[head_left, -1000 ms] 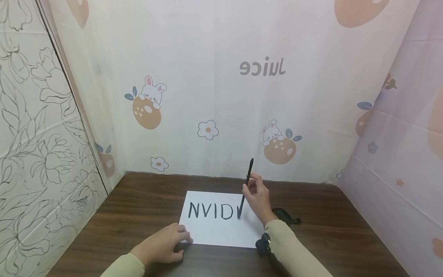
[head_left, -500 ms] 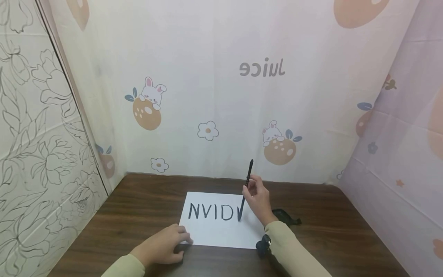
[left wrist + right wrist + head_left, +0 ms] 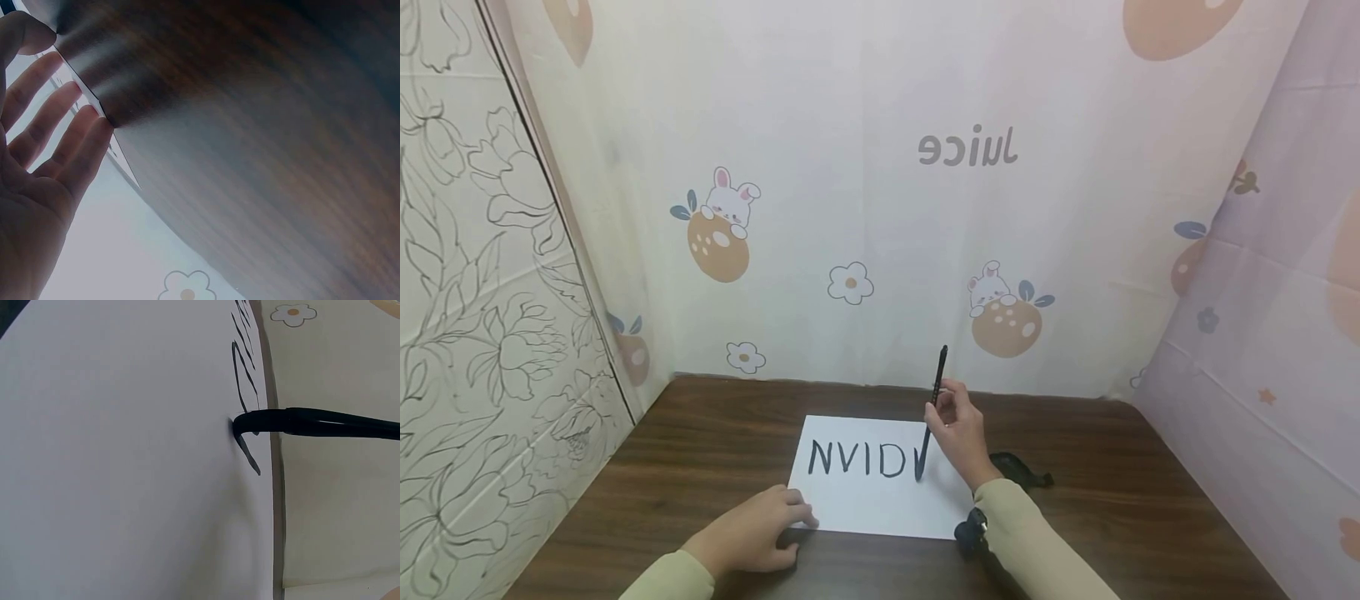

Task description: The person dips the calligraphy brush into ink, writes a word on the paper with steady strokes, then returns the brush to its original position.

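A white sheet of paper [image 3: 865, 507] lies on the brown table with "NVID" and a further dark slanted stroke on it. My right hand [image 3: 961, 432] pinches a black brush pen [image 3: 939, 380], held tilted with its top end up. In the right wrist view the soft tip of the brush pen [image 3: 337, 422] bends against the paper [image 3: 125, 456], on the stroke; the right hand is out of that view. The fingertips of my left hand [image 3: 752, 529] rest at the paper's near left corner. The left wrist view shows this left hand [image 3: 37, 187] with its fingers extended.
A black object [image 3: 1017, 470] of unclear kind lies on the table right of the right hand. A small black device [image 3: 972, 530] sits at the right wrist. Printed curtains [image 3: 865, 208] stand behind the wood-grain table [image 3: 730, 417] and on both sides.
The brush pen's tip has slid slightly toward the near edge of the paper, and the dark stroke has grown a little longer. The left hand stays in place.
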Motion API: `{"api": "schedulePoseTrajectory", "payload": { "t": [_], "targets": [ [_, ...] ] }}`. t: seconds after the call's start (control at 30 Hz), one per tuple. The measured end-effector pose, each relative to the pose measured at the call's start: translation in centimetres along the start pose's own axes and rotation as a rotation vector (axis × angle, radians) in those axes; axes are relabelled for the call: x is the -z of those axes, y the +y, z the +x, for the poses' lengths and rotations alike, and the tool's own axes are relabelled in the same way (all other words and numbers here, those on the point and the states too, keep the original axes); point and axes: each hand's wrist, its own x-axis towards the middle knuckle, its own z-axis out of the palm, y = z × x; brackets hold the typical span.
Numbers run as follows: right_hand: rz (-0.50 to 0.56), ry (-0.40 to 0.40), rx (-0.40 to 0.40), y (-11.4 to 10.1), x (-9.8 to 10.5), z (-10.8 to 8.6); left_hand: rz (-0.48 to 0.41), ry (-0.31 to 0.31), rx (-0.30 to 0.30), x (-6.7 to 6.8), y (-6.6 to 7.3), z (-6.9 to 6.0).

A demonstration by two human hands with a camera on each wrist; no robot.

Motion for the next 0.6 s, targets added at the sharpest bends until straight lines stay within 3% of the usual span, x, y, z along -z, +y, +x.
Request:
{"api": "schedulePoseTrajectory", "payload": {
  "t": [0.37, 0.6],
  "targets": [
    [0.004, 0.008, 0.046, -0.25, 0.36, 0.52, -0.018, -0.055, 0.059, 0.07, 0.01, 0.15],
    [0.005, 0.027, 0.073, -0.26, 0.75, 0.96, -0.017, -0.051, 0.055, 0.2, 0.19, 0.15]
  ]
}}
